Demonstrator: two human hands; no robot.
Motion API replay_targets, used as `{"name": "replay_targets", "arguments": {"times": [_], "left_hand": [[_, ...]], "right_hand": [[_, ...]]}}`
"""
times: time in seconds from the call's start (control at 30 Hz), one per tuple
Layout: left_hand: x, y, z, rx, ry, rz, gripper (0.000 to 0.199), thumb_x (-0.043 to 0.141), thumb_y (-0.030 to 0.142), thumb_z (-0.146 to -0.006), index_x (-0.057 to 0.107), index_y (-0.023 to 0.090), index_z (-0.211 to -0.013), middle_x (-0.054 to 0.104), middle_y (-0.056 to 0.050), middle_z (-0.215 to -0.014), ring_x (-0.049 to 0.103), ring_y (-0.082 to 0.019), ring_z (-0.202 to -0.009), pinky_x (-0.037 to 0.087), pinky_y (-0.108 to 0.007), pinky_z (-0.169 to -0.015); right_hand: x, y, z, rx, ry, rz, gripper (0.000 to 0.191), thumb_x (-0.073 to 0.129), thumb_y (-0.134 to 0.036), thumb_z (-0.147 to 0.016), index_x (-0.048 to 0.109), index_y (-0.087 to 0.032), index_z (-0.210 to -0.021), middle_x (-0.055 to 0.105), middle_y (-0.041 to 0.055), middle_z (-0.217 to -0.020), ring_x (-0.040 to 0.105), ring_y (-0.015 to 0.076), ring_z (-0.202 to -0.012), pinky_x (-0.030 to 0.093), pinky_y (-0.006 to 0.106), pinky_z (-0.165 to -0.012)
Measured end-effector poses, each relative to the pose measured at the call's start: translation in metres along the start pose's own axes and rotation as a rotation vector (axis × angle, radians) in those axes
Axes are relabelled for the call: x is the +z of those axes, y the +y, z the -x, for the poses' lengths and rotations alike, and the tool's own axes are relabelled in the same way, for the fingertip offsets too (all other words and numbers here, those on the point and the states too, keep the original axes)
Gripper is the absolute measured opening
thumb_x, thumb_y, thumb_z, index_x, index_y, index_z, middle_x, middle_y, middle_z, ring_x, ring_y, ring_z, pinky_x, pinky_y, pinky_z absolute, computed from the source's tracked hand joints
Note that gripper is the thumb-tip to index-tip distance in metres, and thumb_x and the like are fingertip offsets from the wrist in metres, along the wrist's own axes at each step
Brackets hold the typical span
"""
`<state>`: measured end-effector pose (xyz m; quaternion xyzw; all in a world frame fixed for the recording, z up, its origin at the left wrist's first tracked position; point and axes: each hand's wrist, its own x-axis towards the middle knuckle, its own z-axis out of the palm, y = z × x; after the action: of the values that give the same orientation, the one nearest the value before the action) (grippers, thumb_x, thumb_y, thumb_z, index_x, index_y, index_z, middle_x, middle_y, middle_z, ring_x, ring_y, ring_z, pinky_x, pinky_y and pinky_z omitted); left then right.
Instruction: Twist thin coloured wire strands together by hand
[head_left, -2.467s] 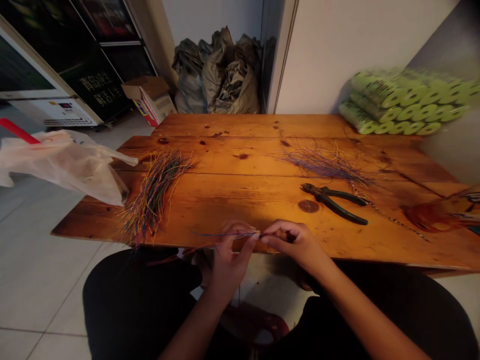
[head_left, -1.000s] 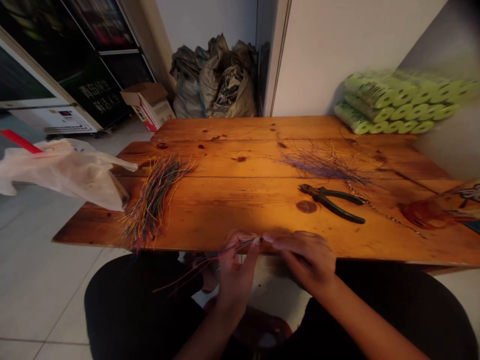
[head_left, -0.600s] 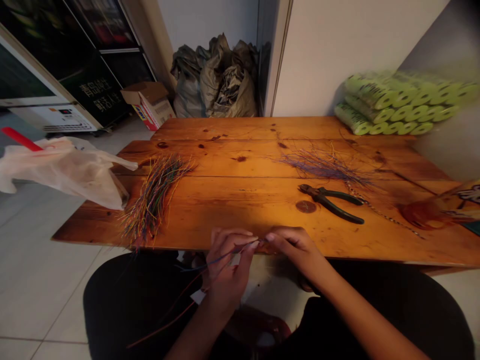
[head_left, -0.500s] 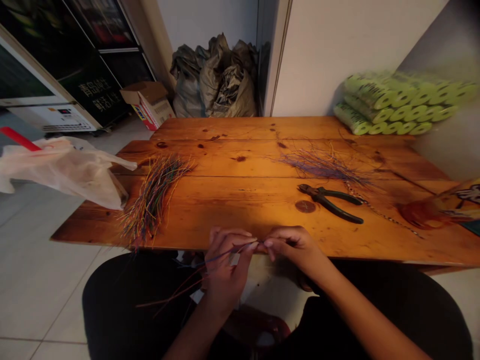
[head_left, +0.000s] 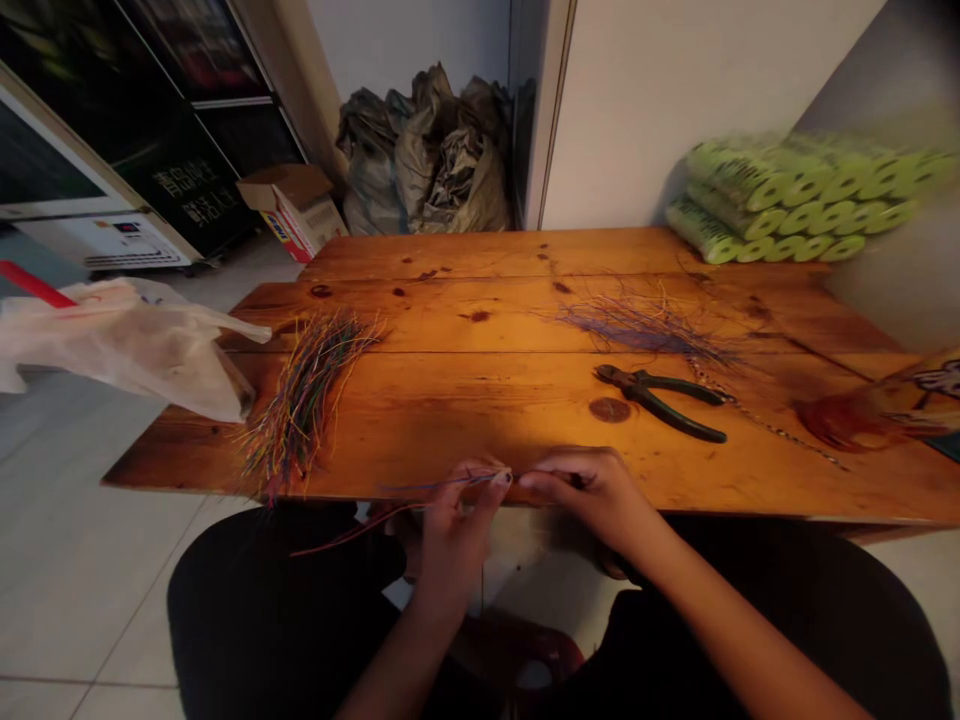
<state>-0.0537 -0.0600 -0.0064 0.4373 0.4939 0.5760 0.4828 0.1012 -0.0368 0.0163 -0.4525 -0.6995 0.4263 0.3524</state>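
Note:
At the table's front edge, my left hand (head_left: 459, 515) pinches a few thin wires (head_left: 360, 538) whose loose ends trail out to the left, reddish and bluish. Close by on the right, my right hand (head_left: 589, 490) has thumb and forefinger pressed together near the wires' tip; what lies between them is too small to make out. A thick bundle of coloured wires (head_left: 311, 390) lies at the table's left. Pliers with dark handles (head_left: 660, 400) rest on the right, below a looser spread of purplish and yellow wires (head_left: 637, 325). A twisted strand (head_left: 780, 430) runs beside the pliers.
The wooden table (head_left: 465, 400) spans the view. A plastic bag (head_left: 150, 350) with a red strip sits at its left edge. A reddish container (head_left: 877, 405) stands far right, green-wrapped rolls (head_left: 795, 200) back right. Behind are sacks (head_left: 435, 165) and a cardboard box (head_left: 296, 210).
The fingers of my left hand have curled in more, and the trailing wires have swung slightly upward. My right hand stays almost in place, its fingers more closed.

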Motion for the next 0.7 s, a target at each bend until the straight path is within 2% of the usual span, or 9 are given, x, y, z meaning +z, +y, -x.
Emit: {"name": "replay_targets", "arguments": {"times": [0.13,0.23,0.33,0.5,0.7], "left_hand": [[-0.004,0.004,-0.010,-0.139,0.012,0.119,0.012,0.069,0.027,-0.067,0.066,0.018,-0.074,0.067,-0.002,-0.078,0.061,-0.015,-0.077,0.047,-0.026,-0.073],[-0.012,0.008,-0.017,-0.162,-0.029,0.171,0.010,0.072,0.022,-0.062,0.068,0.018,-0.070,0.068,-0.001,-0.074,0.061,-0.014,-0.075,0.047,-0.025,-0.071],[-0.019,0.015,-0.022,-0.174,-0.085,0.241,0.012,0.075,0.018,-0.057,0.066,0.018,-0.064,0.065,0.002,-0.067,0.059,-0.011,-0.068,0.046,-0.022,-0.067],[-0.024,0.027,-0.028,-0.237,-0.178,0.313,0.018,0.078,0.023,-0.056,0.062,0.016,-0.062,0.061,0.002,-0.062,0.056,-0.009,-0.062,0.043,-0.020,-0.062],[-0.028,0.030,-0.040,-0.265,-0.182,0.315,0.017,0.075,0.024,-0.062,0.060,0.016,-0.064,0.059,0.003,-0.063,0.054,-0.007,-0.062,0.040,-0.018,-0.061]], "right_hand": [[0.002,0.002,-0.003,0.176,-0.045,-0.234,0.030,0.060,-0.042,-0.078,0.070,-0.015,-0.071,0.050,-0.0040,-0.050,0.039,0.0061,-0.046,0.027,0.021,-0.045],[0.006,0.001,-0.002,0.310,-0.127,-0.452,0.033,0.059,-0.044,-0.078,0.070,-0.014,-0.073,0.034,-0.0083,-0.040,0.023,0.0039,-0.039,0.015,0.021,-0.041],[0.013,-0.002,0.002,0.412,-0.216,-0.638,0.032,0.058,-0.043,-0.080,0.068,-0.013,-0.072,0.025,-0.0105,-0.036,0.015,0.0034,-0.037,0.009,0.022,-0.040],[0.028,-0.007,0.010,0.489,-0.317,-1.026,0.027,0.056,-0.039,-0.083,0.064,-0.014,-0.077,0.026,-0.0116,-0.037,0.013,0.0021,-0.033,0.010,0.019,-0.037],[0.042,-0.006,0.017,0.436,-0.358,-1.232,0.023,0.049,-0.031,-0.087,0.059,-0.015,-0.075,0.039,-0.0081,-0.041,0.024,0.0028,-0.032,0.022,0.017,-0.036]]}}
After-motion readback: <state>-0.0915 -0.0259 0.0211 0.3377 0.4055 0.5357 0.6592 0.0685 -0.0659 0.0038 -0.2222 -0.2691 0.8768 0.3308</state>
